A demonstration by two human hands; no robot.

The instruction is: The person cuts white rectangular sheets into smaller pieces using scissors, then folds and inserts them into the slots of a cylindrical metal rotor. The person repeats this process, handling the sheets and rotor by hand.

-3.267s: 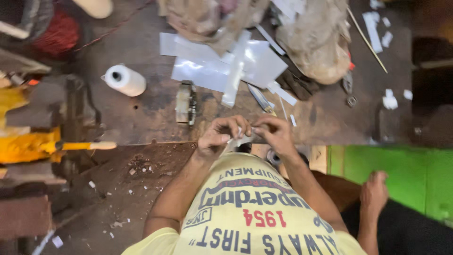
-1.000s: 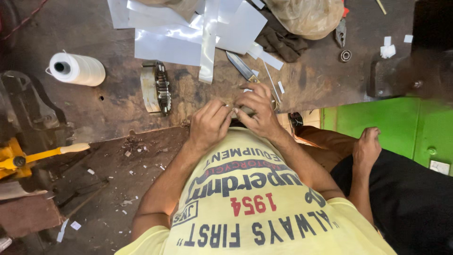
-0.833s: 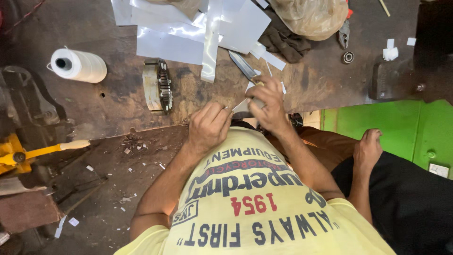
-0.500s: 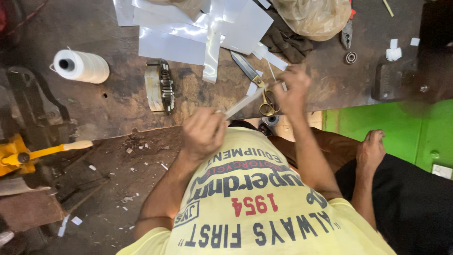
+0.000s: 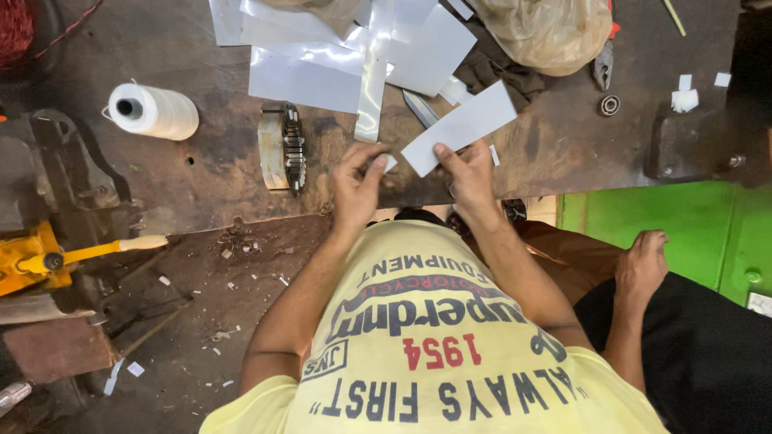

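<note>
My right hand [image 5: 469, 175] pinches the near end of a white rectangular sheet strip [image 5: 460, 127], held slanting over the edge of the dark workbench [image 5: 563, 145]. My left hand [image 5: 356, 186] is just to its left, with its fingers closed on a small white scrap [image 5: 389, 163]. The two hands are a short way apart, above my yellow printed shirt [image 5: 418, 345].
On the bench lie a pile of white sheets [image 5: 322, 56], a white thread spool [image 5: 153, 111], a ribbed metal part [image 5: 281, 146], a plastic bag [image 5: 551, 28], pliers [image 5: 603, 64] and a small bearing [image 5: 609, 104]. Another person's hand [image 5: 639, 265] rests at the right by a green surface [image 5: 667, 225]. At the left is a yellow tool [image 5: 32, 261].
The hands were together over a small piece. My right hand reached out to the bench and came back holding the white strip. My left hand stayed near my chest.
</note>
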